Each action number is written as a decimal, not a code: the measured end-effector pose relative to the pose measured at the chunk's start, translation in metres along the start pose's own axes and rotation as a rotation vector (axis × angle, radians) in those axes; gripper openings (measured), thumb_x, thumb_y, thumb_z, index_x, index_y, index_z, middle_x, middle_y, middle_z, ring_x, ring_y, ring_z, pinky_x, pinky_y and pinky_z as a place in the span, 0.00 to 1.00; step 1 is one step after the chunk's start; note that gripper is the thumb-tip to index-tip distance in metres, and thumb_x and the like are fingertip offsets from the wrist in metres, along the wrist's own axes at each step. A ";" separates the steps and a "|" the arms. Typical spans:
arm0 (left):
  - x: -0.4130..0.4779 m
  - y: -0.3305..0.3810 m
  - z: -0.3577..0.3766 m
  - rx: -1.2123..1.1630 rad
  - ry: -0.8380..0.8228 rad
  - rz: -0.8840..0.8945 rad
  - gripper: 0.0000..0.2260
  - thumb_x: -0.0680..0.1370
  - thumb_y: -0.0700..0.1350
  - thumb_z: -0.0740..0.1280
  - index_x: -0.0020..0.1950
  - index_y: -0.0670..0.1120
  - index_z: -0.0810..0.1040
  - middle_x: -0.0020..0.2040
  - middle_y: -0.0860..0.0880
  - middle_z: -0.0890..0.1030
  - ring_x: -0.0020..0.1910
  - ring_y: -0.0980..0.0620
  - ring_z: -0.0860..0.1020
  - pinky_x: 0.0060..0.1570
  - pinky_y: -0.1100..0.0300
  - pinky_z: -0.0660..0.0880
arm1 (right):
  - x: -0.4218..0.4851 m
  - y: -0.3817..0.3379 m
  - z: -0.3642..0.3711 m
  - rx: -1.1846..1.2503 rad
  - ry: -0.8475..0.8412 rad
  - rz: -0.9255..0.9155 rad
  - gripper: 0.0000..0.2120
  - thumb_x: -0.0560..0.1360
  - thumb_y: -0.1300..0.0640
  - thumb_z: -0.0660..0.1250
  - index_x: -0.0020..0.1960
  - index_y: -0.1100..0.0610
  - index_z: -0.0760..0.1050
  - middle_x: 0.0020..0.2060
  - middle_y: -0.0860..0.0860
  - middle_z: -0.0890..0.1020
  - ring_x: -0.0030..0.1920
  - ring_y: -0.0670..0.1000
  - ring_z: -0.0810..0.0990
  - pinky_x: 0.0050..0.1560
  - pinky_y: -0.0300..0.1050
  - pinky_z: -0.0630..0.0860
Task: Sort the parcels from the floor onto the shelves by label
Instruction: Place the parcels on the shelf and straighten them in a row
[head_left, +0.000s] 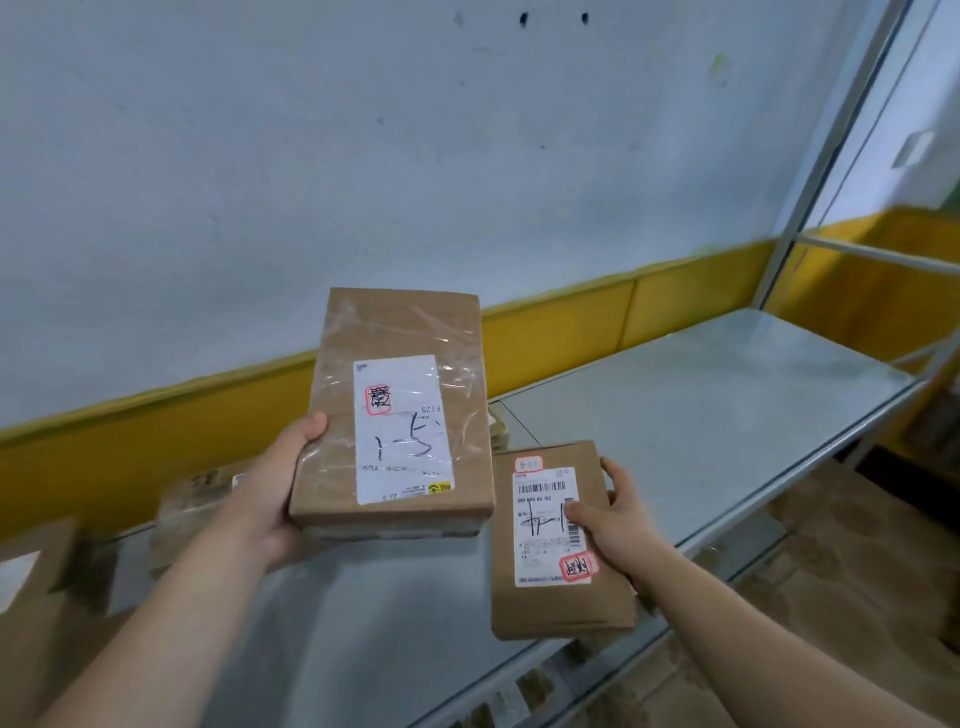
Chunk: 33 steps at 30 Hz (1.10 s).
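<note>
Above the grey metal shelf (701, 415), you hold two cardboard parcels side by side, their labels facing you. The larger parcel (337, 405), wrapped in clear tape, sits in your left grip (275, 493). That thumb presses on the top face near the left edge, and the fingers go underneath, out of sight. Its white label (402, 431) carries a red stamp and handwriting that reads like "1-5".

The smaller parcel (558, 605) is lower and just to the right, close to the shelf's front edge. Whether it touches the shelf I cannot tell. Your right grip (608, 525) pinches it, with the thumb lying on its barcode label (540, 540) and the fingers curled round the right edge. That label has black handwritten marks and a red stamp at its lower corner.

Further back on the shelf, to the left, lies a tape-wrapped parcel (192, 499), blurred. Another parcel (496, 431) peeks out behind the larger one. A brown box (26, 571) stands at the far left. Behind the shelf runs a white wall with a yellow band (556, 322). A shelf post (831, 156) rises at the right, with brown cardboard (857, 545) below it.
</note>
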<state>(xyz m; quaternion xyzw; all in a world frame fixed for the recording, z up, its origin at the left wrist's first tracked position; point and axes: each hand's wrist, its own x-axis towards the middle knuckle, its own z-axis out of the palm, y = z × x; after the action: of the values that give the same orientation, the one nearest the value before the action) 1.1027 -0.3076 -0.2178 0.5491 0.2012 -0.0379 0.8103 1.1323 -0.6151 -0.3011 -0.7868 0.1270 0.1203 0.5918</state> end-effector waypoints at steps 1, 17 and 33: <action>0.004 -0.001 -0.001 0.005 0.005 0.005 0.16 0.82 0.52 0.57 0.48 0.44 0.79 0.36 0.44 0.85 0.30 0.48 0.83 0.23 0.61 0.76 | 0.006 0.004 0.002 -0.020 -0.022 0.016 0.36 0.78 0.63 0.68 0.77 0.45 0.54 0.50 0.53 0.82 0.39 0.54 0.87 0.36 0.50 0.83; 0.006 -0.035 0.048 0.048 0.283 0.035 0.11 0.80 0.51 0.63 0.45 0.47 0.80 0.36 0.47 0.85 0.31 0.50 0.83 0.45 0.53 0.75 | 0.064 0.021 0.007 -0.544 -0.273 -0.025 0.31 0.80 0.48 0.64 0.79 0.50 0.57 0.73 0.54 0.69 0.68 0.56 0.74 0.61 0.51 0.75; 0.090 -0.086 0.215 0.191 0.085 -0.083 0.13 0.81 0.53 0.61 0.60 0.48 0.77 0.44 0.45 0.86 0.40 0.46 0.85 0.37 0.54 0.80 | 0.105 -0.027 -0.116 -0.010 -0.191 -0.183 0.34 0.79 0.45 0.64 0.79 0.40 0.50 0.68 0.43 0.74 0.63 0.49 0.76 0.66 0.51 0.73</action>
<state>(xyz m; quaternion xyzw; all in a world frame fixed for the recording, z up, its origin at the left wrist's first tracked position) 1.2215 -0.5219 -0.2584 0.6161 0.2535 -0.0672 0.7428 1.2450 -0.7255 -0.2808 -0.7830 -0.0026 0.1408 0.6059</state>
